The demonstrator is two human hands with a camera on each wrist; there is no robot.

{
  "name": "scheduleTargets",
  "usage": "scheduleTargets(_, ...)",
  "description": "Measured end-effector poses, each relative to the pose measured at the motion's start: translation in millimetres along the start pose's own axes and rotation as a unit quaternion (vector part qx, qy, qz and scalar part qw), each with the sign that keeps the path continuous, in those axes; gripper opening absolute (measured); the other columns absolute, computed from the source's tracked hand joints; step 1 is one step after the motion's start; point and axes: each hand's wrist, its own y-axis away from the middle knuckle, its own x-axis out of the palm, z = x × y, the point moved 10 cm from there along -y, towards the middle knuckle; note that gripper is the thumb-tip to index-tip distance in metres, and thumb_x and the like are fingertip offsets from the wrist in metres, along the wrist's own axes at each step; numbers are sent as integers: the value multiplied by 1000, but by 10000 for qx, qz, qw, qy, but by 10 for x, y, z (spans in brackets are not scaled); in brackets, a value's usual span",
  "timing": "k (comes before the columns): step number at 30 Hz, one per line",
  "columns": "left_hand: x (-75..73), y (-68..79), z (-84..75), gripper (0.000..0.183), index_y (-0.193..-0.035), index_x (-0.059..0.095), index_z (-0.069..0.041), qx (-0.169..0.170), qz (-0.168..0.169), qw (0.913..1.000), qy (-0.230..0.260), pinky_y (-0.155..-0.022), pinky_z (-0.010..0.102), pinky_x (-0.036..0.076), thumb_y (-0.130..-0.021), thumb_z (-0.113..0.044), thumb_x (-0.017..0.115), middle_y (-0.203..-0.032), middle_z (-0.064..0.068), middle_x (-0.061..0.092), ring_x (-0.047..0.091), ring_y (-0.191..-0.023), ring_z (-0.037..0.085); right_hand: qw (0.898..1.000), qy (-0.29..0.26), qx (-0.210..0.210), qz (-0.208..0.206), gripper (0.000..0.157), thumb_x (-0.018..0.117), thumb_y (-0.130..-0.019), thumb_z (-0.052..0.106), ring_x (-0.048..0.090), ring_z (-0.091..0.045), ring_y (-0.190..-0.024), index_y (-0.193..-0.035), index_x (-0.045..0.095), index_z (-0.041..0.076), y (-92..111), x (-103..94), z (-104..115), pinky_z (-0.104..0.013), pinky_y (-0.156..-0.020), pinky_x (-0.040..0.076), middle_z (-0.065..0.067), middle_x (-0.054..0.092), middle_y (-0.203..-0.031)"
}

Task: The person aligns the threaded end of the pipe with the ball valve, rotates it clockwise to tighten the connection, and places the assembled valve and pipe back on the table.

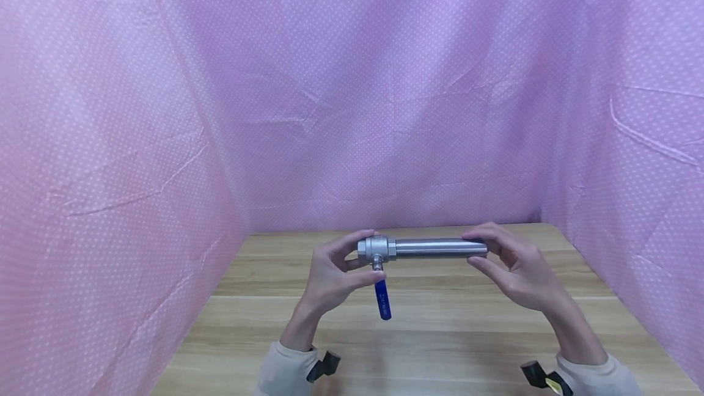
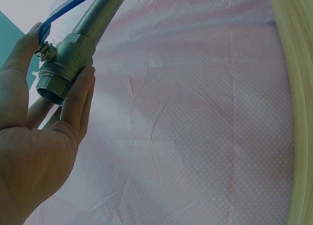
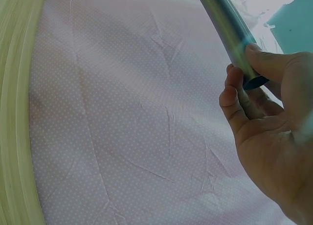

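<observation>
A silver ball valve (image 1: 377,248) with a blue lever handle (image 1: 383,299) is joined to a smooth metal pipe (image 1: 434,247), which lies level across the head view. My left hand (image 1: 332,274) grips the valve body, its thumb at the base of the lever. On the far end of the pipe, my right hand (image 1: 519,267) pinches with thumb and fingers. The left wrist view shows the open hex end of the valve (image 2: 54,88) facing the palm. In the right wrist view the open pipe end (image 3: 255,82) sits between thumb and fingers.
A wooden table (image 1: 429,335) lies below the hands. Pink dotted cloth (image 1: 385,109) hangs at the back and on both sides. Black straps with small blocks (image 1: 324,366) sit at both sleeves.
</observation>
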Motion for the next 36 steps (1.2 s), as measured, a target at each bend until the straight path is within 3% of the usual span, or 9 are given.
scheduleTargets(5, -9, 4, 5, 69, -145, 70, 4, -3, -6, 10000, -8, -110, 42, 69, -80, 13, 92, -144, 32, 71, 75, -127, 12, 9999, 167, 2, -13, 60, 70, -78, -39, 67, -8, -97, -134, 67, -18, 9, 4, 1, -19, -70, 57, -8, 75, -121)
scheduleTargets(9, -12, 9, 11, 70, -145, 70, 4, -29, -13, 10000, -27, -110, 42, 69, -80, 13, 92, -144, 32, 71, 74, -127, 12, 9988, 476, 79, -58, 59, 71, -79, -37, 60, -6, -79, -133, 69, -14, 23, -3, -14, -21, -54, 48, -3, 73, -108)
scheduleTargets(13, -15, 11, 9, 70, -145, 70, 4, -25, -11, 10000, -47, -110, 42, 69, -80, 13, 92, -144, 32, 71, 74, -127, 12, 9978, 641, 157, -76, 59, 71, -79, -36, 54, -3, -66, -133, 70, -12, 33, -10, -24, -21, -46, 43, 0, 69, -97)
scheduleTargets(16, -21, 10, 7, 70, -145, 70, 4, -19, -20, 10000, -49, -110, 42, 69, -79, 13, 92, -144, 32, 71, 74, -127, 12, 9986, 493, 149, -73, 60, 71, -78, -37, 60, 0, -72, -133, 69, -13, 28, -10, -22, -18, -50, 48, 0, 72, -102)
scheduleTargets(20, -25, 7, 6, 69, -145, 70, 4, -15, -21, 10000, -39, -110, 42, 69, -80, 12, 92, -143, 32, 71, 74, -127, 12, 10000, 9, 74, -11, 63, 69, -75, -42, 74, -5, -101, -134, 66, -19, 14, 1, -13, -14, -75, 64, -11, 75, -126)
scheduleTargets(23, -23, 4, 9, 70, -145, 70, 4, -31, -15, 10000, -43, -110, 42, 69, -80, 12, 92, -144, 31, 71, 74, -128, 12, 9998, -195, 38, 37, 64, 69, -75, -43, 75, -10, -113, -134, 64, -21, 7, 10, -9, -15, -89, 67, -17, 72, -135)
scheduleTargets(36, -20, -7, 19, 69, -145, 70, 3, -6, 25, 10000, -94, -111, 42, 68, -80, 12, 92, -145, 31, 71, 74, -130, 12, 9999, 133, 61, -29, 61, 70, -77, -39, 66, -9, -96, -133, 67, -17, 11, 0, -27, -21, -66, 56, -9, 74, -123)
